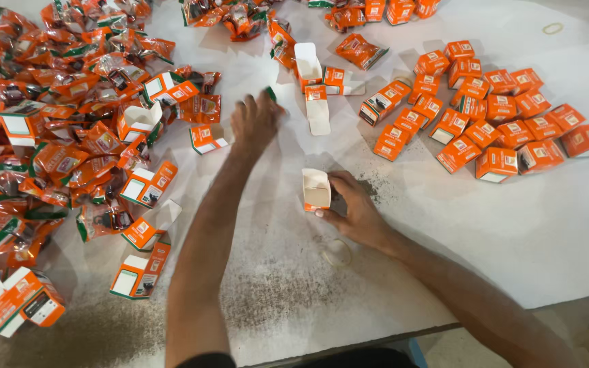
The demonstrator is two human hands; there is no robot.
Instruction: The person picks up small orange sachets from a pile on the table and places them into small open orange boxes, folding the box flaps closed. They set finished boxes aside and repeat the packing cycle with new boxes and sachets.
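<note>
While the right hand (354, 208) grips a small open orange-and-white cardboard box (315, 189) by its side, thumb and fingers closed around it, the box stands upright on the white, speckled counter (444, 225) near the middle of the view, its top flap raised and its white inside showing. The left hand (255, 121) is stretched far forward with the palm down and the fingers loosely curled; a small green-edged scrap shows at its fingertips, though whether the hand truly pinches it cannot be told through the blur.

To the left lies a big heap of crinkled orange plastic sachets (49, 102), mixed with several unfolded orange cardboard boxes (146, 184) that lie open on their sides. Just ahead of the left hand, more open boxes with white flaps (311, 75) stand and lie together. To the right, well apart from both hands, a cluster of closed orange boxes (492, 116) sits packed close together. A pale rubber band (337, 253) lies on the counter just beside the right wrist, and another rubber band (552, 28) lies at the far right corner.
</note>
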